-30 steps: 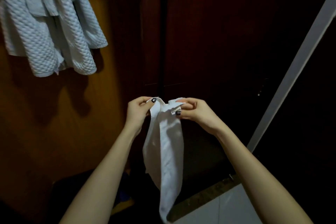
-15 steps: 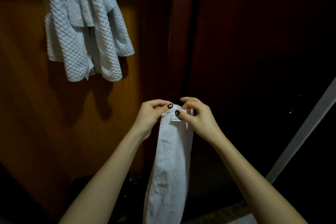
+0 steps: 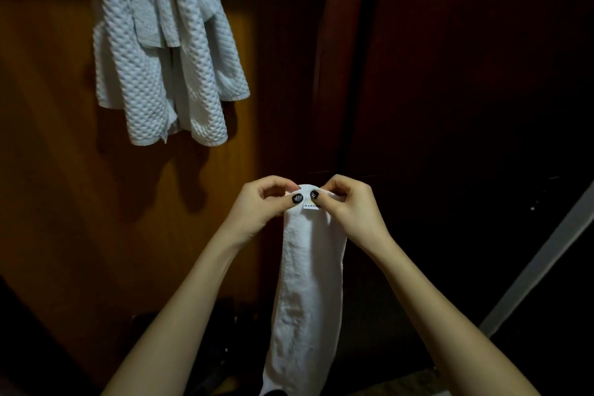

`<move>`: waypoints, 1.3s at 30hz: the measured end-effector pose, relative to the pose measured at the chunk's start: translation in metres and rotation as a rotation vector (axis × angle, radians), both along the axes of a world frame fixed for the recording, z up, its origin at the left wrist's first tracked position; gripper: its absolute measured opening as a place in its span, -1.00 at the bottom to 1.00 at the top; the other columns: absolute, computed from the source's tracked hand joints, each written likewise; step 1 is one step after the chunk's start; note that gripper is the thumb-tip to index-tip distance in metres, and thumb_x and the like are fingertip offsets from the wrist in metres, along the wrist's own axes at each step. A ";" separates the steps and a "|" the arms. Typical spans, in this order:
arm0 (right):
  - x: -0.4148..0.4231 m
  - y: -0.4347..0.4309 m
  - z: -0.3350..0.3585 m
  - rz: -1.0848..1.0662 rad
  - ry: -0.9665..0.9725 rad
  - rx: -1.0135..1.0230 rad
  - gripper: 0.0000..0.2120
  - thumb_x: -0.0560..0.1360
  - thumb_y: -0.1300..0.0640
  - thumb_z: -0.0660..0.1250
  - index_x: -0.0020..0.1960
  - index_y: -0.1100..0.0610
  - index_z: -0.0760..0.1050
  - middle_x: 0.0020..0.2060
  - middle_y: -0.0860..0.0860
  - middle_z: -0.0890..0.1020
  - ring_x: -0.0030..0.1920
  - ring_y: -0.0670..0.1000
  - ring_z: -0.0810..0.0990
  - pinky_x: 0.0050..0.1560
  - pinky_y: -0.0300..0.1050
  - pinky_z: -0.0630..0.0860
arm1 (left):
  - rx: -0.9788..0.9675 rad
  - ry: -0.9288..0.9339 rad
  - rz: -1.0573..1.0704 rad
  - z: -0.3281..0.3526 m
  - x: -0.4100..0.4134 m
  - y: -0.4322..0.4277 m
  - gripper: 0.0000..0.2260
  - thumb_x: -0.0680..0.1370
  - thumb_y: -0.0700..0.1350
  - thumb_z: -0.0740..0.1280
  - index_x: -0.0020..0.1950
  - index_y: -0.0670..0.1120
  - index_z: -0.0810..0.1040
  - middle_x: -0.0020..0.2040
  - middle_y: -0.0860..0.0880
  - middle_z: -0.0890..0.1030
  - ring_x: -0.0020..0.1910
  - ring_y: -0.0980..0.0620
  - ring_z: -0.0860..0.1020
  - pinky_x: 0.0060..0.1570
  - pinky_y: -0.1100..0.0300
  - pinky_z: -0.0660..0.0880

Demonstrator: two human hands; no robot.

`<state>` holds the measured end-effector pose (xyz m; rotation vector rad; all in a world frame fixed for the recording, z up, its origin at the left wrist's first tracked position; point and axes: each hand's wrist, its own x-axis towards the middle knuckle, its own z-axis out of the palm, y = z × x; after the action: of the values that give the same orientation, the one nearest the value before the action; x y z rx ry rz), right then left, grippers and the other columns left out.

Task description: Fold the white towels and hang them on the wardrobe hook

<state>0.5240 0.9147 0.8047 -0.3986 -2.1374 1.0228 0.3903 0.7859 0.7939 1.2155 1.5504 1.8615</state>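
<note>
A white towel (image 3: 308, 273) hangs as a long narrow strip in front of me, folded lengthwise, with a small label at its top. My left hand (image 3: 263, 206) pinches the towel's top edge from the left. My right hand (image 3: 350, 206) pinches the same edge from the right, thumbs almost touching. Up at the left, quilted white towels (image 3: 160, 51) hang against the wooden wardrobe panel (image 3: 48, 170). The hook that holds them is hidden behind the cloth.
Dark wardrobe doors (image 3: 450, 74) fill the middle and right. A pale diagonal strip (image 3: 540, 267) runs along the right edge. Dark objects lie on the floor below my left arm, too dim to identify.
The view has swung left and up, so the hung towels now sit nearer the middle. My hands have closed together on the towel's top edge, and the strip hangs straighter.
</note>
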 end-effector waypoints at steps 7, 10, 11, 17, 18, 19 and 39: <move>0.000 0.006 0.000 0.035 0.020 0.001 -0.86 0.48 0.19 0.43 -0.22 0.21 0.57 -0.31 0.13 0.63 -0.26 0.07 0.59 -0.23 0.05 0.50 | 0.022 -0.005 0.065 -0.010 -0.002 0.004 -0.88 0.43 -0.35 0.43 -0.16 -0.14 0.59 -0.32 0.08 0.65 -0.30 0.23 0.58 -0.27 0.40 0.49; 0.004 0.009 0.003 0.059 0.024 0.010 -0.87 0.48 0.16 0.43 -0.20 0.20 0.58 -0.27 0.09 0.64 -0.19 0.07 0.61 -0.18 0.01 0.51 | 0.096 -0.014 0.126 -0.011 0.002 0.012 -0.87 0.45 -0.37 0.41 -0.17 -0.16 0.57 -0.32 0.11 0.65 -0.28 0.26 0.58 -0.27 0.42 0.48; 0.005 0.012 0.004 0.068 0.007 0.017 -0.86 0.49 0.14 0.43 -0.21 0.17 0.58 -0.25 0.07 0.64 -0.17 0.07 0.60 -0.17 -0.02 0.49 | 0.119 -0.008 0.152 -0.008 0.002 0.016 -0.87 0.45 -0.38 0.40 -0.17 -0.16 0.57 -0.32 0.11 0.65 -0.27 0.27 0.58 -0.26 0.43 0.48; 0.027 0.045 0.003 0.029 -0.133 0.185 -0.69 0.46 0.01 0.46 -0.38 0.06 0.45 -0.10 -0.14 0.47 0.03 -0.17 0.36 0.02 -0.45 0.25 | 0.217 -0.027 0.197 0.022 -0.023 0.028 -0.86 0.49 -0.34 0.39 -0.18 -0.11 0.60 -0.27 0.08 0.66 -0.21 0.19 0.60 -0.19 0.35 0.52; 0.031 0.049 0.003 0.038 -0.164 0.172 -0.71 0.45 0.00 0.45 -0.35 0.09 0.47 -0.01 -0.17 0.47 0.10 -0.23 0.34 0.06 -0.53 0.21 | 0.235 -0.046 0.201 0.026 -0.029 0.028 -0.85 0.49 -0.33 0.39 -0.18 -0.09 0.61 -0.25 0.07 0.66 -0.20 0.16 0.60 -0.17 0.31 0.53; 0.035 0.052 0.002 0.054 -0.200 0.155 -0.74 0.46 0.00 0.45 -0.32 0.08 0.48 0.05 -0.20 0.45 0.15 -0.31 0.32 0.08 -0.58 0.17 | 0.243 -0.051 0.208 0.029 -0.034 0.027 -0.85 0.49 -0.31 0.39 -0.19 -0.07 0.62 -0.24 0.04 0.66 -0.19 0.13 0.60 -0.14 0.27 0.54; 0.002 0.058 0.013 -0.005 -0.203 0.280 -0.83 0.62 0.08 0.21 -0.14 0.08 0.34 -0.33 -0.02 0.51 -0.36 -0.17 0.46 -0.35 -0.28 0.34 | 0.210 0.108 0.468 0.020 -0.079 -0.016 -0.81 0.48 -0.33 0.40 -0.16 -0.03 0.61 -0.26 0.14 0.67 -0.19 0.28 0.59 -0.16 0.42 0.48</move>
<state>0.5260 0.9730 0.8174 -0.3839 -2.4190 0.6892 0.3109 0.7695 0.8138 1.1220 1.8589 2.3361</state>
